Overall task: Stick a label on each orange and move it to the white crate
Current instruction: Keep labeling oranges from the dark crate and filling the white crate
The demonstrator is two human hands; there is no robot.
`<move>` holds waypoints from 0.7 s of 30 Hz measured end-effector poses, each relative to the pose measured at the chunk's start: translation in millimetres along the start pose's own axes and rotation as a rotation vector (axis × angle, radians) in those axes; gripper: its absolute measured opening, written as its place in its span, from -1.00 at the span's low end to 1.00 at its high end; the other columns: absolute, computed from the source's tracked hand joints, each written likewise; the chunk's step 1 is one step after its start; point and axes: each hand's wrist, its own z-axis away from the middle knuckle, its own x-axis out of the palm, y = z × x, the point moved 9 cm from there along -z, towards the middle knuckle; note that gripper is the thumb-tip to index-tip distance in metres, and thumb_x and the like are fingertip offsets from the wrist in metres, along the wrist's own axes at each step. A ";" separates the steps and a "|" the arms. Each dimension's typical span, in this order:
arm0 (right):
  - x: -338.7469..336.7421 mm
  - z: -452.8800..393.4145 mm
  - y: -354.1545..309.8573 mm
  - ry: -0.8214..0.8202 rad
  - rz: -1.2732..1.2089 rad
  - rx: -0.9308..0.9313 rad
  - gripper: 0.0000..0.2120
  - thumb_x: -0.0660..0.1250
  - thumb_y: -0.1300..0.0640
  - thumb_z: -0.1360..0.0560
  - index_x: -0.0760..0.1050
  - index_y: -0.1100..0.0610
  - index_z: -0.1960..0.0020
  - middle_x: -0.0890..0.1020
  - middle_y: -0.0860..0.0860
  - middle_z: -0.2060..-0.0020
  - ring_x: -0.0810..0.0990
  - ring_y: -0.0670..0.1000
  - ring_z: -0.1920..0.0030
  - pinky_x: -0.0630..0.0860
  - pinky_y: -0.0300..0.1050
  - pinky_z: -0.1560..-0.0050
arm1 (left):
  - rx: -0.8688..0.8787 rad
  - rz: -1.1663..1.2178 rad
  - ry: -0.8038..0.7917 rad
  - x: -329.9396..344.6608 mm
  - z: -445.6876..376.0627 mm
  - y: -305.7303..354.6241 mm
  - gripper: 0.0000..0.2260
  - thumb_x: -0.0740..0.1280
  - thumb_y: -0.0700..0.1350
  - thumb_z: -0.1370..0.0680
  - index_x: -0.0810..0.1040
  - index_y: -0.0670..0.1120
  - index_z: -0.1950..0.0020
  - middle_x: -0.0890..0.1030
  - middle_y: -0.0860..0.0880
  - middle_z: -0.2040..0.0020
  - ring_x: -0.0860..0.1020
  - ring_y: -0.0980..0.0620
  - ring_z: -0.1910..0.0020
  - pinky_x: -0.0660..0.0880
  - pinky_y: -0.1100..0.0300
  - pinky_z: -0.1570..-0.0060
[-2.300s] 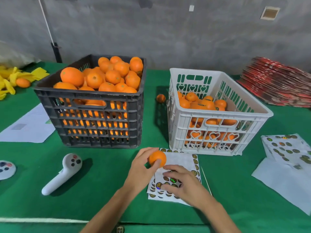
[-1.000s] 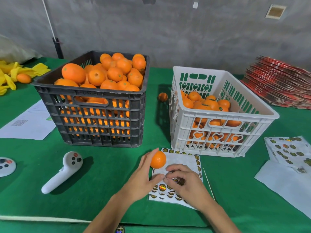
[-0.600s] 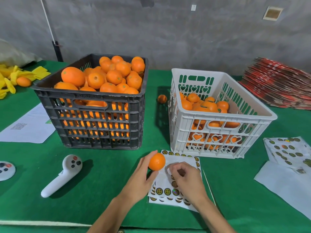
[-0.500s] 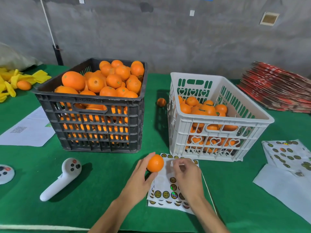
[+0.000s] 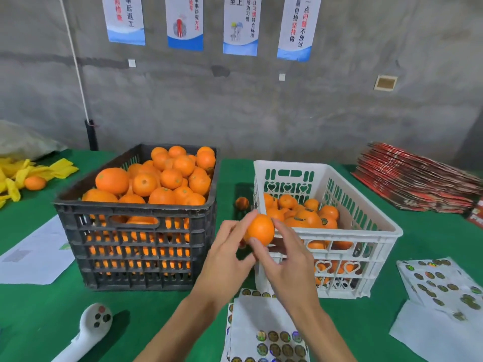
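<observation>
Both hands hold one orange [image 5: 260, 229] in the air, just in front of the near left corner of the white crate [image 5: 376, 231]. My left hand [image 5: 224, 254] grips it from the left and below. My right hand [image 5: 285, 257] pinches it from the right, thumb on its lower front; whether a label sits under the fingers is hidden. The white crate holds several labelled oranges [image 5: 303, 212]. The black crate [image 5: 136, 218] at the left is heaped with oranges [image 5: 162, 178]. The sticker sheet [image 5: 266, 333] lies on the green table below my hands.
A white handheld controller [image 5: 88, 330] lies at the near left. A loose orange [image 5: 242, 203] sits between the crates, another [image 5: 34, 182] on yellow wrappers at far left. Papers [image 5: 36, 254] lie left, more sticker sheets [image 5: 441, 286] right, a red stack [image 5: 418, 178] at back right.
Both hands lifted from the sticker sheet with the orange, up toward the white crate's front. My right hand left the sheet and now pinches the orange. The camera tilted up.
</observation>
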 end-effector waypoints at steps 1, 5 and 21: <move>-8.9 -12.7 -1.8 0.036 0.009 -0.009 -0.38 0.37 -0.27 -0.52 0.44 0.03 -0.47 0.55 -0.09 -0.32 0.57 -0.11 -0.25 0.54 -0.17 -0.26 | 0.026 -0.014 -0.028 -2.2 -11.3 9.6 -0.28 0.48 -0.05 -0.59 0.19 0.47 -0.54 0.38 0.36 -0.24 0.49 0.30 -0.21 0.42 0.44 -0.16; -32.8 -57.2 5.9 0.078 0.228 -0.048 -0.42 0.34 -0.15 -0.60 0.37 0.09 -0.53 0.49 -0.02 -0.41 0.48 -0.07 -0.34 0.50 -0.10 -0.34 | 0.099 -0.158 0.012 -38.8 -47.0 26.1 -0.43 0.42 0.05 -0.61 0.28 0.24 -0.57 0.35 0.32 -0.42 0.41 0.28 -0.40 0.40 0.22 -0.39; -20.4 -64.6 20.6 0.139 0.366 -0.160 -0.81 0.38 0.16 -0.60 0.68 0.14 -0.18 0.56 0.03 -0.38 0.54 0.04 -0.36 0.47 -0.06 -0.32 | -0.736 -0.679 -0.355 -154.3 -118.9 -116.4 -0.27 0.50 0.07 -0.53 0.29 -0.01 -0.63 0.44 -0.14 -0.53 0.47 -0.19 -0.44 0.46 0.07 -0.20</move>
